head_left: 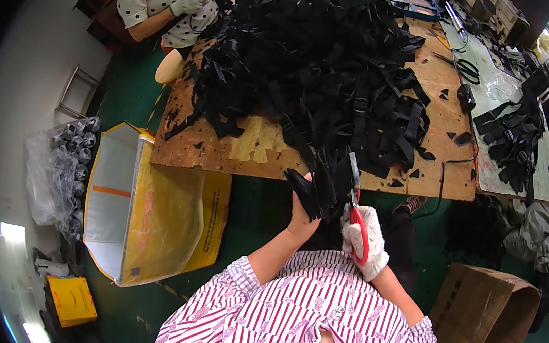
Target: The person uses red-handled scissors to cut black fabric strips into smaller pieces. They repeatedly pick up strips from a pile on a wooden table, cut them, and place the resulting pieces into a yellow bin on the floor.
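I read the right hand (365, 241) as closed around scissors (356, 216), blades forward, presumably for control. The left hand (303, 220) clamps its fingers on straps (315, 200), likely keeping them bunched, at the table's (201, 154) near edge. Beyond: black pile (309, 52).

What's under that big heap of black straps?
The heap of black straps lies on a wooden table, whose bare wood shows along the front. Anything beneath the heap's middle is covered.
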Tool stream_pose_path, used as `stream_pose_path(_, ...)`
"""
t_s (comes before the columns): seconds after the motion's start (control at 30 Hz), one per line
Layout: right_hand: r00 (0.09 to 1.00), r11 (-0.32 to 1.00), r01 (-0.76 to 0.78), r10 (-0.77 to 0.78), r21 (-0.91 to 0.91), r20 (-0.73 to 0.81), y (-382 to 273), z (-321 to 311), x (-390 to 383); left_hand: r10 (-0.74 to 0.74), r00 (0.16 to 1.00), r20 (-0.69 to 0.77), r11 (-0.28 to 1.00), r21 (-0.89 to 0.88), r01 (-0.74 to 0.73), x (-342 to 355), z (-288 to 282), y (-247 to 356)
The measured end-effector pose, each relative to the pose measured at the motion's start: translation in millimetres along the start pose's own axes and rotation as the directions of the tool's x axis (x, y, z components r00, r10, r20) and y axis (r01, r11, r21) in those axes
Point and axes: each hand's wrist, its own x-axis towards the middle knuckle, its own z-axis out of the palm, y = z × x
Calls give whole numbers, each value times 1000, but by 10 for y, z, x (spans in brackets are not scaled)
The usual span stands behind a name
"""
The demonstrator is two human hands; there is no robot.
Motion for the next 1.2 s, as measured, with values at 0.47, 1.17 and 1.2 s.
stream_pose_path(0.47, 1000, 1000, -17, 17, 11, -19, -69, 35, 47, -114, 993, -38, 992, -61, 111, 30, 30, 79)
stream_pose_path(1.17, 998, 991, -61, 59, -120, -23, -174, 57, 130, -22, 999, 28, 999, 32, 21, 45, -37, 169)
stream_pose_path(1.2, 998, 992, -68, 67, -107, -5, -190, 47, 119, -10, 999, 47, 999, 44, 8, 45, -41, 172)
